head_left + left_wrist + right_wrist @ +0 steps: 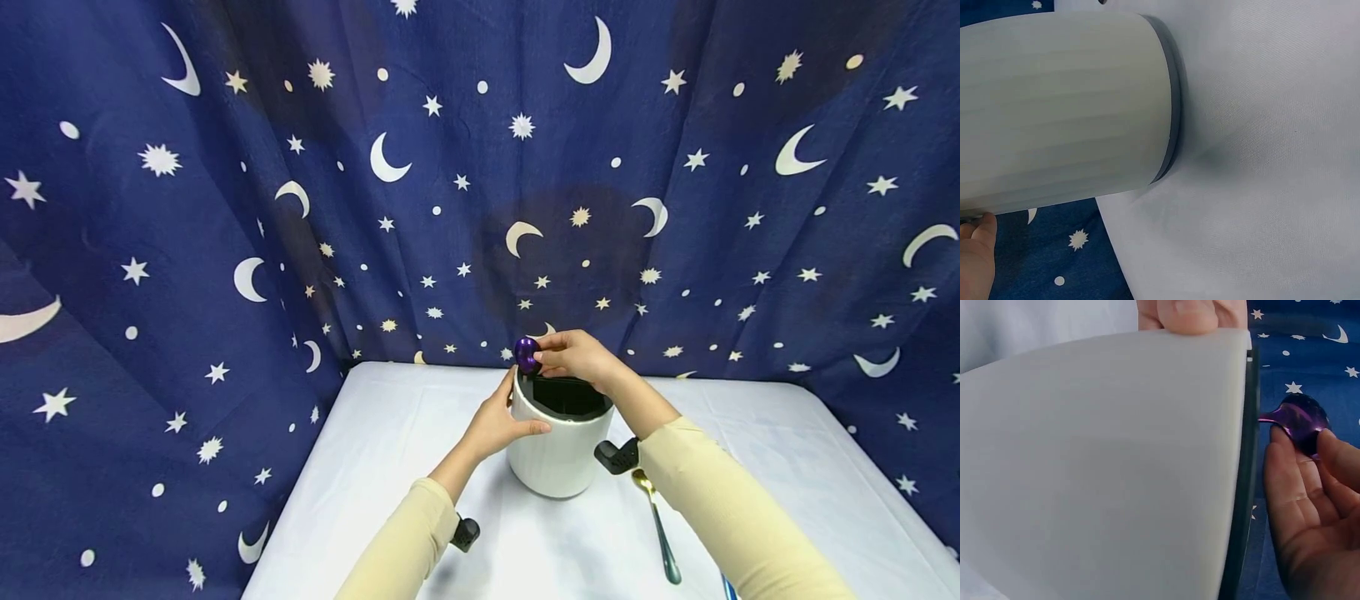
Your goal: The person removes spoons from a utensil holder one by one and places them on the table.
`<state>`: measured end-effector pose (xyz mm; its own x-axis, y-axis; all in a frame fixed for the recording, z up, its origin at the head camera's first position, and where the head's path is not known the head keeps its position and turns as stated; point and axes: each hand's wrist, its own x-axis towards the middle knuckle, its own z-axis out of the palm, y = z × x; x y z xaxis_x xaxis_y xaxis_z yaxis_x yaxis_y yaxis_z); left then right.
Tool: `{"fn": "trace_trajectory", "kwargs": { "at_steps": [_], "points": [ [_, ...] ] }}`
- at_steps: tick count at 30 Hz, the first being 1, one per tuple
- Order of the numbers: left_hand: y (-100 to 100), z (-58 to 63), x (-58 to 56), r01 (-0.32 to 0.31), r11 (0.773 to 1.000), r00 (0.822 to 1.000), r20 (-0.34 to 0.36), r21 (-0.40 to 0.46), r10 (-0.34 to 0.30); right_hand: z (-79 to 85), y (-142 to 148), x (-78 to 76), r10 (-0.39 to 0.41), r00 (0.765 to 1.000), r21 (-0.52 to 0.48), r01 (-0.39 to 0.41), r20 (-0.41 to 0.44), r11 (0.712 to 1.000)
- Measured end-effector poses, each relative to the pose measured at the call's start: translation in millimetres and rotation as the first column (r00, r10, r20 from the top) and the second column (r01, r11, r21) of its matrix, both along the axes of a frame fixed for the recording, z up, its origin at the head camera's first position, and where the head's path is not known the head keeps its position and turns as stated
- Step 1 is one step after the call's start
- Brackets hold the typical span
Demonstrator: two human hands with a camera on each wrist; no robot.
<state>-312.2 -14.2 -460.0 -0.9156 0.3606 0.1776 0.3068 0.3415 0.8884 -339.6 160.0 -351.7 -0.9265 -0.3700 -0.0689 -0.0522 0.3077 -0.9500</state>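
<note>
Right wrist | purple spoon (1302,422) | bowl end pinched in right grip (1316,528)

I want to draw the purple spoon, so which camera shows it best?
The right wrist view: the spoon looks biggest there, with its round end and a bit of its handle showing. The head view shows it too, but small, near the top of the pot. The left wrist view doesn't show it.
</note>
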Motion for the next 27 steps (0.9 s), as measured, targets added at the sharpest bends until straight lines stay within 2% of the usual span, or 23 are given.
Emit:
{"fn": "trace_trajectory", "kwargs": {
  "at_steps": [13,21,27],
  "points": [
    [0.3,0.5,0.4,-0.006,1.0,1.0,0.016,-0.008,0.006,4.1,2.3,3.8,0.024,0.999,-0.016,-0.023,0.026,1.0],
    [0.5,-1.2,1.4,-0.012,1.0,1.0,0.002,0.007,0.012,11.4,6.1,8.6,0.009,0.999,-0.012,-0.009,0.035,1.0],
    [1.0,-0.6,1.4,-0.017,1.0,1.0,-0.006,-0.006,0.017,25.6,8.9,12.0,0.007,1.0,0.0,-0.007,0.0,1.0]
  ]
}}
